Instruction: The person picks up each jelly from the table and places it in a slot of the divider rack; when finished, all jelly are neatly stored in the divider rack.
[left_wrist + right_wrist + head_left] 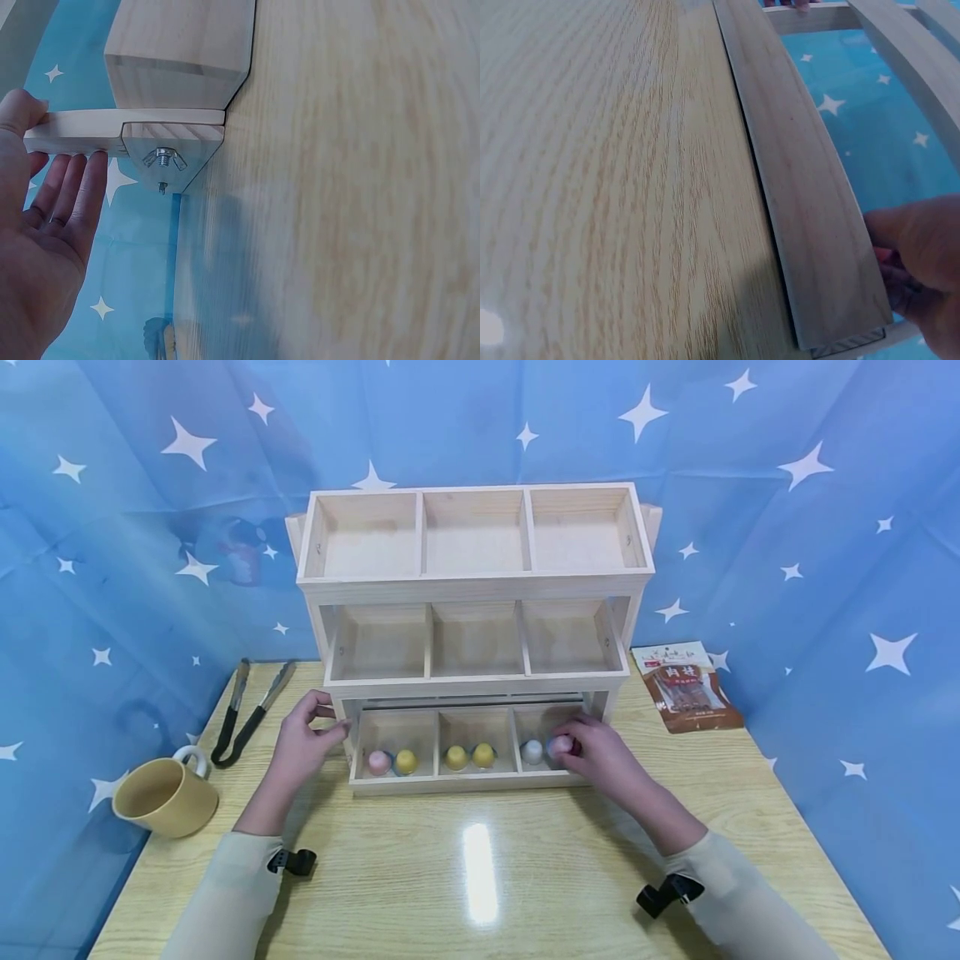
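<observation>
A three-tier wooden rack (480,686) stands at the middle of the table, each tier split into three compartments. My left hand (303,739) grips the rack's left upright; in the left wrist view its thumb and fingers lie on opposite sides of the wooden post (82,129). My right hand (600,756) reaches into the bottom right compartment and pinches a small round pink piece (560,746). Beside that piece sits a whitish one (532,752). Two yellow pieces (457,757) lie in the bottom middle compartment. Pink (378,762) and yellow (406,762) pieces share the bottom left one.
On the left are a yellow mug (168,795) with a white handle and black-handled tongs (246,727). A brown and white food packet (690,689) lies right of the rack. Blue star-patterned cloth (465,418) hangs around the table (390,868).
</observation>
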`<state>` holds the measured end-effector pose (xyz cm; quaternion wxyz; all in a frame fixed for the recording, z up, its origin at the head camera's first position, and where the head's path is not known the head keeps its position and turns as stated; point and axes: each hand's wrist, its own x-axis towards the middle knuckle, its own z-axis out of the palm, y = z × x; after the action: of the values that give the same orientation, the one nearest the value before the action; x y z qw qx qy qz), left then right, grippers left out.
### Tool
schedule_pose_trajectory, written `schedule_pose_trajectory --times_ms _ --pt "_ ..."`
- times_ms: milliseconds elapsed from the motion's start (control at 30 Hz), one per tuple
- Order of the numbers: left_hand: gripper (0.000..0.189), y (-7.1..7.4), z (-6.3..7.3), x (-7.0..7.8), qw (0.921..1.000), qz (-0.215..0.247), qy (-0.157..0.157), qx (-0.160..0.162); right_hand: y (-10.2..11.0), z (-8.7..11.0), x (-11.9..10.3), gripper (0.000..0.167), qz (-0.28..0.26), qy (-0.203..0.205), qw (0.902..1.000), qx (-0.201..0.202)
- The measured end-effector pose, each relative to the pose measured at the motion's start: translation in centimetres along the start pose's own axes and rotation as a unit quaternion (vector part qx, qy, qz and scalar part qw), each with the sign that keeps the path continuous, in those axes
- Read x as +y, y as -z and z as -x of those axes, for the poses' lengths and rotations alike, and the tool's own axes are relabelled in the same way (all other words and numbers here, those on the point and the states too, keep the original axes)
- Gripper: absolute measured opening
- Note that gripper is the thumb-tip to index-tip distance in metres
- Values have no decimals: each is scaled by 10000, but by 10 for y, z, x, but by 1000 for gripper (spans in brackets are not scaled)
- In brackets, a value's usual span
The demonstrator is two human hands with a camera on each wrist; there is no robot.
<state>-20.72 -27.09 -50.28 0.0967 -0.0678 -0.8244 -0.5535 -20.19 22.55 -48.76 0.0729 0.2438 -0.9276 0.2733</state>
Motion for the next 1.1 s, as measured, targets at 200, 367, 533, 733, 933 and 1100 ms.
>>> schedule_pose_trajectory --times_ms 200,367,533,733,933,1100 --pt "31 -1 0 0 10000 21 22 -11 -1 -2 0 15 237 -14 9997 -97" --pt "30 -2 0 1 9999 84 60 -28 -2 -3 -1 16 333 -188 9991 -154" --pt "31 -4 -1 1 9999 92 77 -43 -1 -2 -3 19 276 -441 9985 -151" --pt "30 -5 -2 1 9999 91 76 -48 2 3 -3 21 48 -489 9988 -67" --pt "33 -6 -4 5 9998 -51 112 -134 11 16 0 26 -520 -322 9980 184" --pt "39 9 -1 14 9963 -720 68 -472 25 33 14 24 -776 156 9967 186"
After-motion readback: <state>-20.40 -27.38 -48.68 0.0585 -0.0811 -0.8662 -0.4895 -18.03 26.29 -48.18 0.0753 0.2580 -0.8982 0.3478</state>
